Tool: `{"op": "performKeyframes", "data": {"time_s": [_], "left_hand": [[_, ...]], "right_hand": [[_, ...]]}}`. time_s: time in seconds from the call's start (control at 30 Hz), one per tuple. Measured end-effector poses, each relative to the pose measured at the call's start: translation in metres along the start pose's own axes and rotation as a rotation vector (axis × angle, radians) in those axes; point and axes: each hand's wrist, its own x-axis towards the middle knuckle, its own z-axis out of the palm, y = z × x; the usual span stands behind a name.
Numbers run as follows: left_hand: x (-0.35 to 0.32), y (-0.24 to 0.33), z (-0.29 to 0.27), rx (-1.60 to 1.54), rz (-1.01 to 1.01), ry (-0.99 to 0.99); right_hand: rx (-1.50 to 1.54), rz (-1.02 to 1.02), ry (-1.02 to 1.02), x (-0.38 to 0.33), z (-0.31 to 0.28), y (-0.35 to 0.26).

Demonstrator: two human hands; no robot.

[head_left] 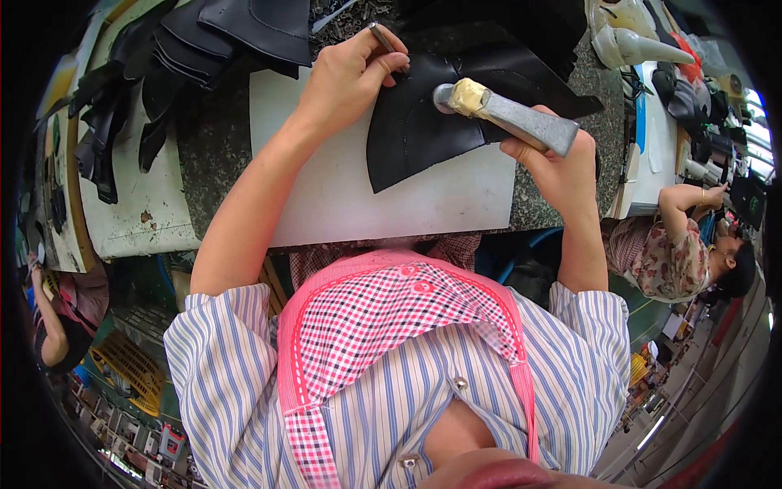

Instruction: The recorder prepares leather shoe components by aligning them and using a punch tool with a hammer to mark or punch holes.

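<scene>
My left hand point(346, 85) is closed round a slim metal punch point(380, 37), held upright at the top left edge of a black leather piece point(415, 130). Its lower tip is mostly hidden by my fingers. In my right hand point(562, 175) is a hammer point(529, 122), raised over the leather. The hammer's grey metal head has a round face at one end, a flared end at the other, and yellowish wrapping round its middle. Most of its handle is hidden. The stitched leather lies on a white board point(326, 196) on a speckled stone worktop point(216, 183).
Stacked black leather pieces point(191, 45) lie at the far left. A white bottle with a long nozzle point(639, 45) sits at the far right. One co-worker point(668, 253) is at the right, another point(61, 318) at the left. A yellow crate point(130, 371) stands low on the left.
</scene>
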Motion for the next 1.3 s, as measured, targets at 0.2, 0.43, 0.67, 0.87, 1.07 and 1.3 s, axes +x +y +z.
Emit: {"op": "performKeyframes", "data": {"time_s": [0.2, 0.43, 0.67, 0.87, 1.07, 1.3], "left_hand": [[0.001, 0.006, -0.003, 0.020, 0.028, -0.010], [0.006, 0.009, -0.007, 0.481, 0.261, -0.210], [0.016, 0.016, -0.010, 0.133, 0.066, -0.280], [0.012, 0.007, -0.008, 0.508, 0.345, -0.202], [0.013, 0.014, 0.013, 0.506, 0.428, -0.168], [0.013, 0.030, 0.001, -0.033, 0.272, -0.131]], "right_hand": [[0.492, -0.218, 0.300, 0.013, -0.036, -0.024], [0.030, -0.201, -0.168, 0.056, -0.029, -0.031], [0.513, -0.389, 0.444, 0.047, -0.049, -0.043], [-0.053, -0.178, -0.207, 0.060, -0.049, -0.028], [-0.301, -0.104, 0.449, 0.097, -0.046, 0.075], [-0.054, -0.044, 0.519, 0.130, -0.024, 0.100]]}}
